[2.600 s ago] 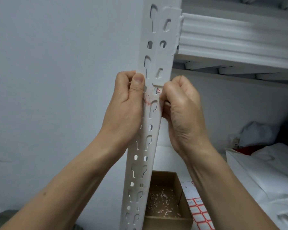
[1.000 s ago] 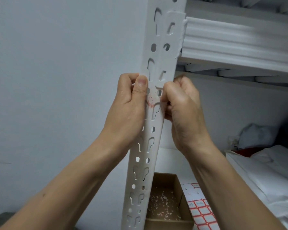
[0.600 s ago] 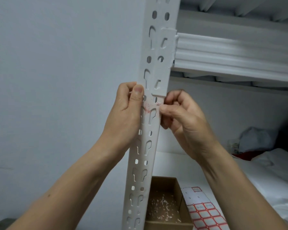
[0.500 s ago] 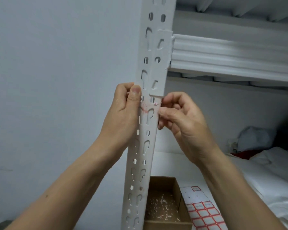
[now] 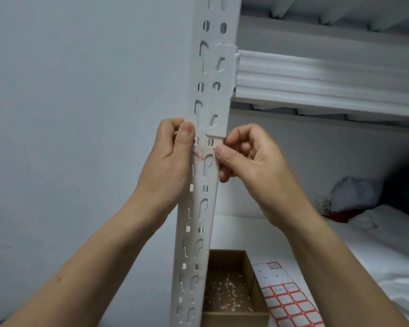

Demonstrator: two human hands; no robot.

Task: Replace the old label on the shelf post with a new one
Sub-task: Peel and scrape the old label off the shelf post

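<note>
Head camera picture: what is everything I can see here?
shelf post: one, white, slotted, upright in the centre.
old label residue: one patch, reddish, on the post between the hands.
shelf beam: one, white, upper right, meeting the post.
cardboard box: one, brown, lower right of the post, paper scraps inside.
label sheet: one, white with red borders, right of the box.
left hand: grips the post's left edge.
right hand: pinches the post's right edge beside the residue.
</note>
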